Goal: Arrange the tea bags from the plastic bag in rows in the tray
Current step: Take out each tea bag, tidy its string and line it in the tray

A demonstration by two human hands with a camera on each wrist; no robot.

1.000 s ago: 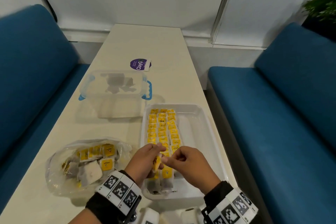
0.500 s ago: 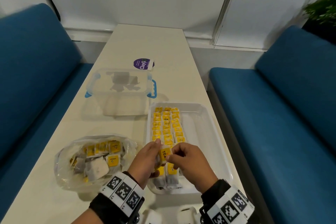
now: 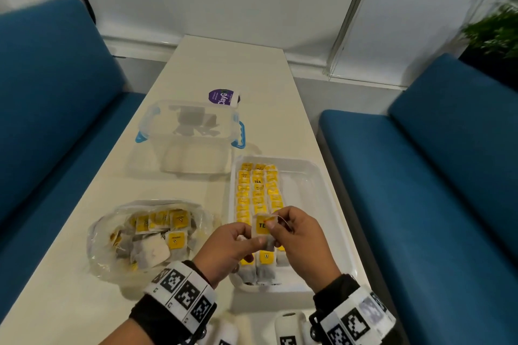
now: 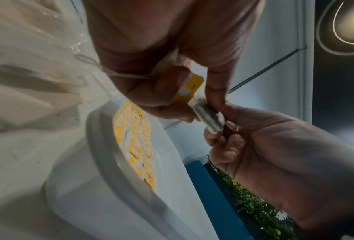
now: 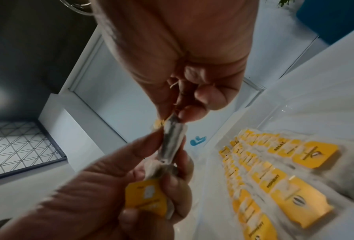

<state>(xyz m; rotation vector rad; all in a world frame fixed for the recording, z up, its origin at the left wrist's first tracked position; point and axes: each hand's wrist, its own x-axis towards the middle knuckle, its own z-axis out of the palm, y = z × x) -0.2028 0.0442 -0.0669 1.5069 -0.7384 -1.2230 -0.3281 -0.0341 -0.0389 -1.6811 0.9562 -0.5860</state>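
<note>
A tea bag (image 3: 262, 230) with a yellow tag is held upright over the near end of the white tray (image 3: 316, 190). My left hand (image 3: 253, 242) pinches its lower part and my right hand (image 3: 276, 225) pinches its top by the string. In the right wrist view the tea bag (image 5: 172, 139) runs edge-on between both hands, and a second yellow-tagged bag (image 5: 145, 199) lies in the left fingers. Three rows of tea bags (image 3: 258, 193) fill the tray's left half. The plastic bag (image 3: 145, 235) with several more tea bags lies to the left.
A clear lidded container (image 3: 190, 134) with blue clips stands behind the tray and the bag. A purple round lid (image 3: 222, 96) lies farther back. Blue benches (image 3: 420, 176) flank the narrow table (image 3: 229, 64). The tray's right half is bare.
The tea bag has turned from edge-on to tag facing me and now stands upright. Both hands have risen slightly over the tray's near end.
</note>
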